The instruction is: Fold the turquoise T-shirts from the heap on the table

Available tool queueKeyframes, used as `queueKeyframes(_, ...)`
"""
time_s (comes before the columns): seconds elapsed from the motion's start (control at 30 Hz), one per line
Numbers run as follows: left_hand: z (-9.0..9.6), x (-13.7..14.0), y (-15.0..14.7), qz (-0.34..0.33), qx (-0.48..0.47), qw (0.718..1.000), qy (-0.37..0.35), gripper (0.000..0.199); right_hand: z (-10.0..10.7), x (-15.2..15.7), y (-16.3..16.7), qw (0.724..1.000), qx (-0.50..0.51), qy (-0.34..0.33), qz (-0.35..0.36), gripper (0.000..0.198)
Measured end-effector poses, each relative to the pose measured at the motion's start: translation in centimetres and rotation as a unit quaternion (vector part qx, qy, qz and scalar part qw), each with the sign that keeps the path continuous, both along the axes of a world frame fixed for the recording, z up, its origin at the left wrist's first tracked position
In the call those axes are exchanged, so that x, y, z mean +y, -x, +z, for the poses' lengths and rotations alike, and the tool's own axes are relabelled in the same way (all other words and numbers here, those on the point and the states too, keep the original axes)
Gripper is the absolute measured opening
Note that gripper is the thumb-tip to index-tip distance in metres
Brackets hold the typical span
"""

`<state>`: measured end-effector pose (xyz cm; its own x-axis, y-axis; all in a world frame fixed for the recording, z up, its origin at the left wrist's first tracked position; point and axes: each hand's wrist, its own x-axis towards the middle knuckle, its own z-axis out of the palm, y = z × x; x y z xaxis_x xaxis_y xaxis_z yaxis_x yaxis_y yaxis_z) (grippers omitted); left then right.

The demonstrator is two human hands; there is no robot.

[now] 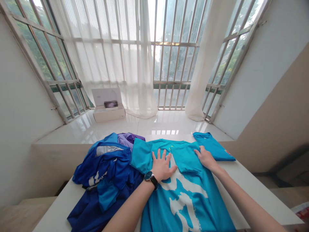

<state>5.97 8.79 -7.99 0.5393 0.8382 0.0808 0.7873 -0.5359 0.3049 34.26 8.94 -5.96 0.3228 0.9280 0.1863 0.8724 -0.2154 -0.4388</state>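
**One turquoise T-shirt (pixel 166 196) beside one garment heap (pixel 108 180) on a white table (pixel 59 214)**

At the far left of the tabletop is the single heap, its royal-blue, navy, light-blue, lilac and purple pieces so tangled that I cannot count them. Beyond it, one open white box (pixel 109 115) stands on the glossy windowsill (pixel 169 121), its lid raised.

To the right of the heap the one turquoise T-shirt lies spread out, collar toward the window, large white lettering down its front. It has two sleeves: the left-hand one sticks out toward the heap, touching it; the right-hand one is folded in over the chest.

The left hand (pixel 162 166), with one dark-strapped wristwatch (pixel 148 176), lies palm down on the chest between the sleeves. Its fingers are spread and grasp nothing; the fabric is directly under them.

Farther right, the right hand (pixel 205 158) has its thumb and fingers, bent a little, at the outer edge of the folded-in sleeve. The cloth is touching them, though I cannot tell whether they pinch it.

Rightmost, just beyond that hand, one folded blue T-shirt (pixel 213 146) lies at the table's far corner.
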Motion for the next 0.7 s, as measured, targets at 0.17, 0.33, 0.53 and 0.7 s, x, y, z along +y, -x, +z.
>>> queueKeyframes(0.17,0.0,2.1,-2.8,-0.024,-0.023,0.999,0.014,0.079,3.5,1.1,-3.2,0.994,-0.106,0.034,-0.019,0.04)
queueKeyframes(0.33,-0.4,4.2,-5.7,-0.007,-0.07,0.997,-0.036,0.072,4.0,2.7,-5.1,0.983,-0.167,0.068,-0.024,0.033)
queueKeyframes(0.53,2.1,4.2,-3.7,0.009,-0.088,0.996,-0.032,0.059,2.7,0.0,-2.5,0.982,-0.187,0.004,0.009,0.045)
queueKeyframes(0.7,4.6,-4.9,2.8,0.011,-0.122,0.992,-0.013,0.038,1.0,-4.1,4.2,0.976,-0.15,-0.021,0.157,0.039)
